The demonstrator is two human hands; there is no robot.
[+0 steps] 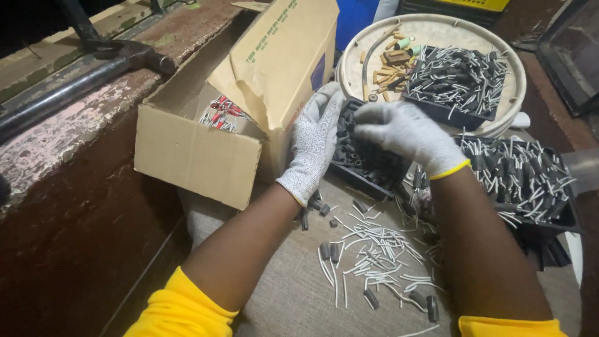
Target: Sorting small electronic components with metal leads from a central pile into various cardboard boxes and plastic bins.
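Grey woven work surface point(293, 293), beside a worn reddish-brown ledge point(75, 137). Open cardboard box point(193, 150) at left, red-and-white bits inside. Round cream tray point(437, 31) at top holds a black tray of dark sleeved pieces with white leads. Small black tray point(365, 178) at centre, full of dark pieces: left hand point(315, 146), gloved, fingers flat against its left end; right hand point(405, 134), gloved, curled over its top, gripping. Loose white leads point(374, 249) lie scattered below.
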